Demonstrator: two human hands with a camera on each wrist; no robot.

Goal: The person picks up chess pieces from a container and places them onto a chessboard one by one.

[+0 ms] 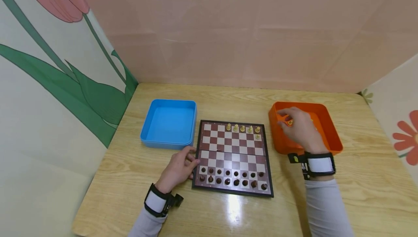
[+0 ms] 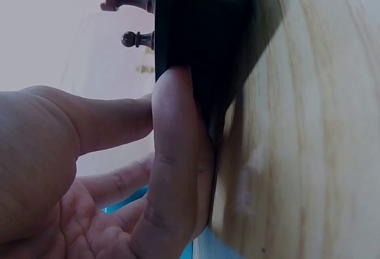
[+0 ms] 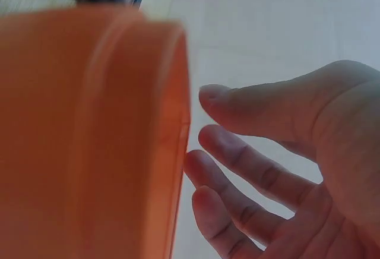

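Chessboard [image 1: 233,157]: centre of wooden surface [image 1: 359,179], between blue tray [image 1: 169,122] at left and orange tray [image 1: 321,121] at right. Dark pieces [image 1: 233,177] fill both near rows; only five light pieces [image 1: 243,129] stand at far edge, most apparently left to place. Left hand [image 1: 179,168]: fingers [image 2: 178,170] straight, pressed against board's left rim. Right hand [image 1: 300,128]: over orange tray, fingers [image 3: 249,170] loosely spread, nothing visibly held. Wrist views alone show finger posture; head view alone shows piece count.

chessboard [image 1: 233,153] mid-table | blue tray [image 1: 169,122] left of it | orange tray [image 1: 330,130] right
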